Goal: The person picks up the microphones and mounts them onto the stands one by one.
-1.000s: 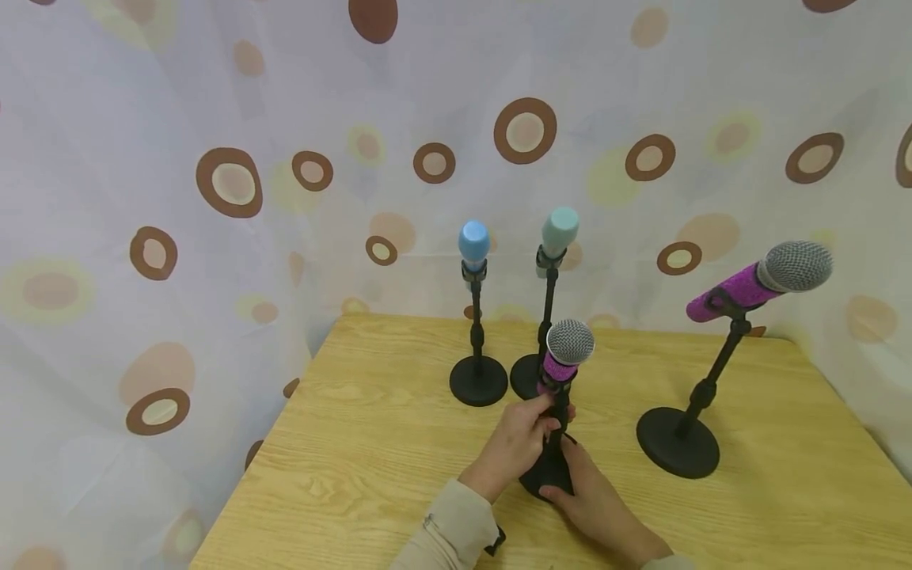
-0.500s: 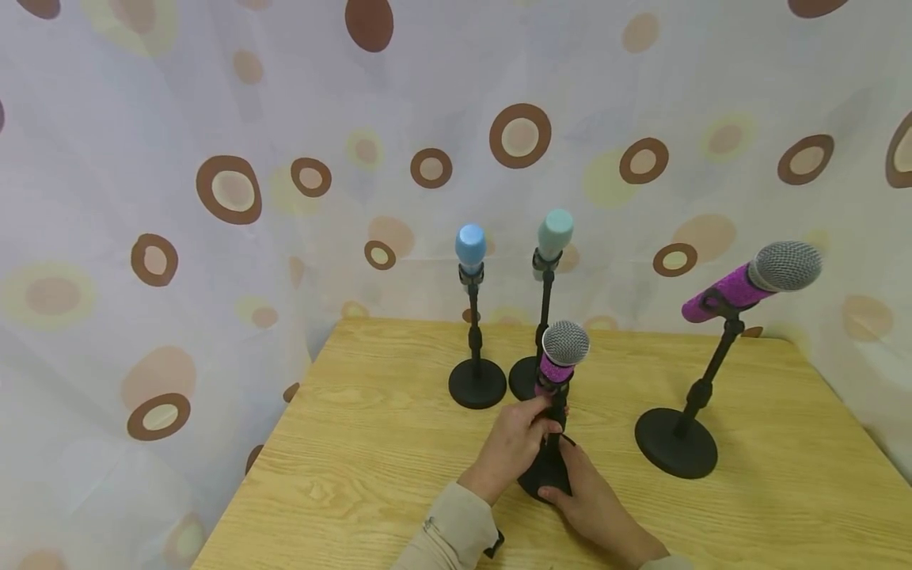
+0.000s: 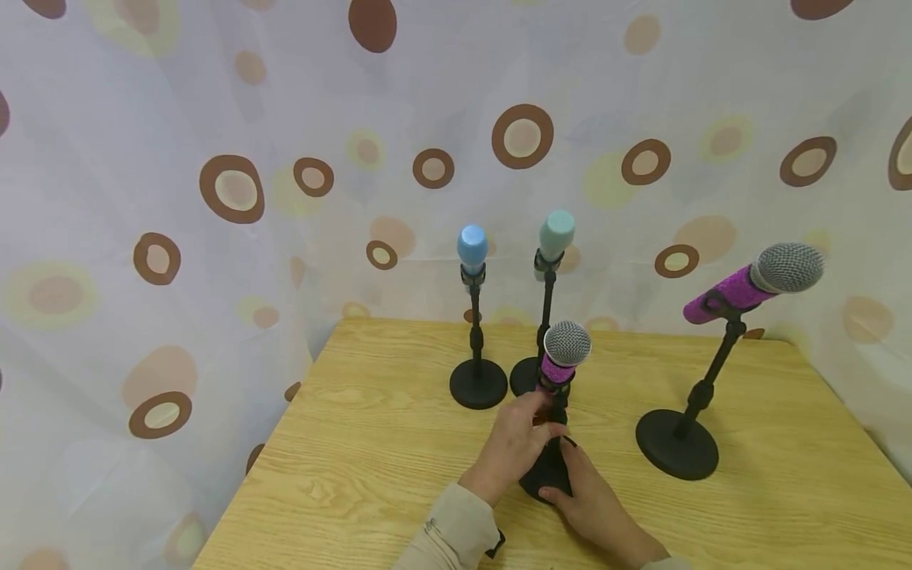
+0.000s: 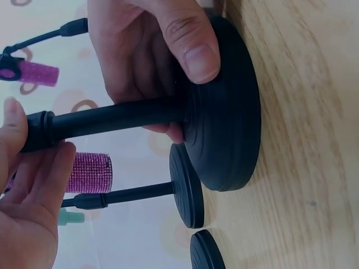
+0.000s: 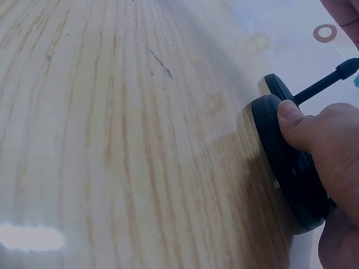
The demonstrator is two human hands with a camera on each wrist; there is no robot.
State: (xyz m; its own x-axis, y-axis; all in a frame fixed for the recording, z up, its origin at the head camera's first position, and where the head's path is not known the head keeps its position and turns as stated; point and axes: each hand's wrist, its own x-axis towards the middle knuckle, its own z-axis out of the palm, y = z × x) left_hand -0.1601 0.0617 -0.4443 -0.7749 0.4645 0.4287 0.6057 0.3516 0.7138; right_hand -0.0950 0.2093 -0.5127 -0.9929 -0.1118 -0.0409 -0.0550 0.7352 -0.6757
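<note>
A black desk microphone stand (image 4: 118,120) with a round base (image 3: 547,473) carries a sparkly purple microphone (image 3: 558,369) with a silver mesh head. In the head view, my left hand (image 3: 507,447) grips its post below the clip. The left wrist view shows my left fingers and thumb pinching the black collar (image 4: 38,131). My right hand (image 3: 598,503) holds the base by its edge, thumb (image 5: 291,115) on the upper face and fingers at the far side. In the left wrist view, the base stands close to the wooden table; whether it touches is unclear.
Behind stand a blue microphone (image 3: 473,247) and a mint-green one (image 3: 556,235) on black stands. A second purple microphone (image 3: 734,293) on its stand is at the right. A patterned curtain (image 3: 321,95) hangs behind the wooden table (image 3: 342,475).
My left fingers have shifted slightly around the post; fingertips seen on its right side earlier are now hidden. My right hand and the stand stay nearly in place.
</note>
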